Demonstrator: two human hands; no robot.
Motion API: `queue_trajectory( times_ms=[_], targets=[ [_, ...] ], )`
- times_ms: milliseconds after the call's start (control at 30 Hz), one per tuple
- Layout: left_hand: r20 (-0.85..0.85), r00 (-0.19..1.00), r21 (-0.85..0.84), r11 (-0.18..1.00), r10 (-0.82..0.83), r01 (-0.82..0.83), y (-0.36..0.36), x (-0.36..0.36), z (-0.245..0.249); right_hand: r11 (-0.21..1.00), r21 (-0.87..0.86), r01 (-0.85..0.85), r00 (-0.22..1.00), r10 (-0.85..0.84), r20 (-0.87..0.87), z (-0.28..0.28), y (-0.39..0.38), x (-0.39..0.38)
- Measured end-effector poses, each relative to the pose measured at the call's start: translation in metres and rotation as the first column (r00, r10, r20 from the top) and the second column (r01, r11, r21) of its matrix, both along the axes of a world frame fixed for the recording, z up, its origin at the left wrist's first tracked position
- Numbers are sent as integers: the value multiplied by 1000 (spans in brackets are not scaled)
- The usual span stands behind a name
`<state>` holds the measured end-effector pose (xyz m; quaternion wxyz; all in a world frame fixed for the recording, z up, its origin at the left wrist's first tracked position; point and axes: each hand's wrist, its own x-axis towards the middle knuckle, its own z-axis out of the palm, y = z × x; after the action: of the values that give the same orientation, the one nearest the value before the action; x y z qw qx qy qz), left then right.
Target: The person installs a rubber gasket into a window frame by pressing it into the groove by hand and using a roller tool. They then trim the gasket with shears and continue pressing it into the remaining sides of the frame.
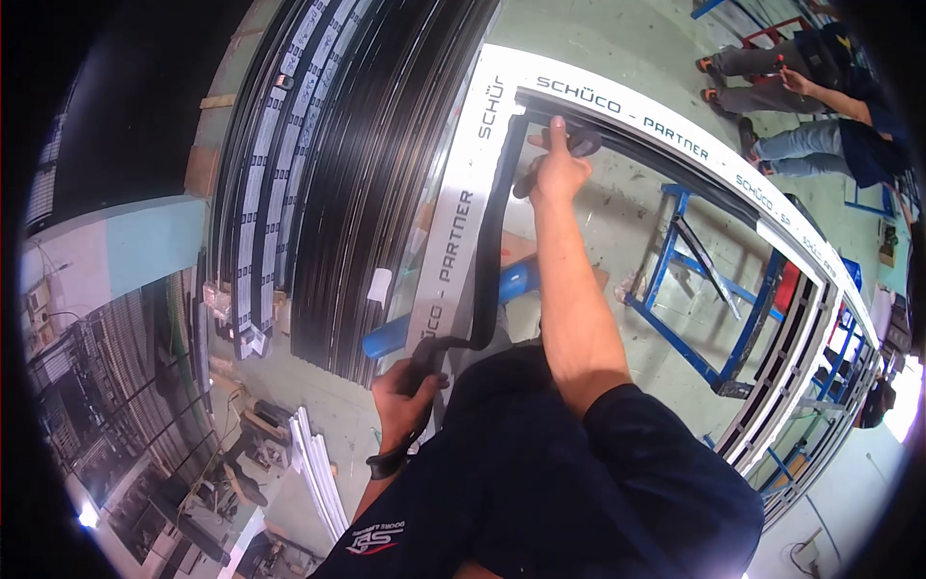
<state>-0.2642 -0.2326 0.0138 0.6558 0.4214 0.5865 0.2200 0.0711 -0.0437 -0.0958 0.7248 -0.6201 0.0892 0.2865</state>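
Observation:
A large frame (459,207) covered in white film printed "SCHÜCO - PARTNER" lies in front of me. A black rubber strip (490,232) runs along the inner edge of its left side. Near the frame's top left inner corner, my right hand (559,174) is closed round a black-handled tool, its thumb stretched toward the frame's inner edge. My left hand (407,394) is wrapped round the lower part of the black strip, beside the frame's lower left side.
Long dark profiles (371,174) are stacked on the left. A blue tube (388,338) passes beneath the frame. Blue metal trestles (661,265) stand on the floor at the right. Two people (839,145) are at the upper right. White strips (316,468) lie at lower left.

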Motion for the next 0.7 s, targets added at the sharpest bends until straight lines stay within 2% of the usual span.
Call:
queue_trajectory(
  times_ms=[67, 133, 200, 300, 400, 467, 633, 700],
  targets=[
    [-65, 998, 12, 1000, -12, 12, 1, 2, 1, 998, 55, 10, 1000, -10, 7, -9, 5, -2],
    [-52, 998, 43, 999, 30, -28, -1, 0, -7, 998, 60, 8, 1000, -9, 25, -15, 7, -4],
    [-68, 997, 71, 997, 29, -24, -1, 0, -9, 999, 11, 39, 999, -39, 27, -12, 11, -5],
    [-126, 987, 54, 994, 98, -91, -5, 7, -7, 997, -74, -4, 993, 13, 116, -23, 8, -6],
    [-114, 980, 12, 987, 162, -162, 0, 18, -2, 997, 10, 77, 989, -77, 123, -11, 15, -11],
    [-108, 970, -29, 975, 218, -222, 0, 21, 0, 996, -48, 77, 988, -70, 141, -11, 16, -12],
    [-156, 977, -87, 983, 148, -163, 3, 14, 2, 994, -87, 68, 995, -61, 76, -9, 15, -11],
    [-134, 979, -86, 982, 153, -166, 1, 10, -2, 997, -26, 79, 996, -77, 47, -12, 15, -13]
  ],
)
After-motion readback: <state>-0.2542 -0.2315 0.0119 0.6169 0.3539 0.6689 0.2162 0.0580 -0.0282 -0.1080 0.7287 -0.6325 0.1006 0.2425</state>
